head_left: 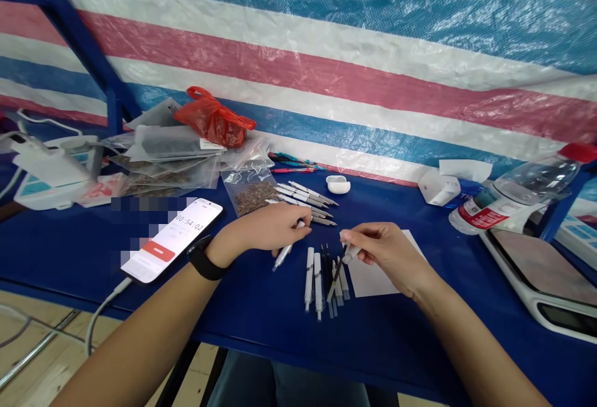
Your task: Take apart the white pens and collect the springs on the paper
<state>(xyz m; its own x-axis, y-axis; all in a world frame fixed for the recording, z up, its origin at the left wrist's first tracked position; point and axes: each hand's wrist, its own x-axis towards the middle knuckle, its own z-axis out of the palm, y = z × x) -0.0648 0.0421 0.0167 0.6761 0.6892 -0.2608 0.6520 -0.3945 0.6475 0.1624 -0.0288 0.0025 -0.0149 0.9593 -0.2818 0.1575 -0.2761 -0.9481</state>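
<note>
Bare forearms (153, 320); left hand (275, 225) grasping glossy white pen (282, 256), right hand (385, 251) pinching slim tube (336, 276).

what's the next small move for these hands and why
I'd probably bring the dark refill toward the white barrel: the right hand seems to pinch the refill, the left hand holds the barrel, and the two are apart, while whole-looking pens lie beyond.

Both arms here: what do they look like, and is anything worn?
They are human: the left hand and right hand are ungloved, and the left forearm and right forearm show no sleeves. A black wristband, apparently a watch's, circles the left; nothing is visibly worn on the right.
</note>
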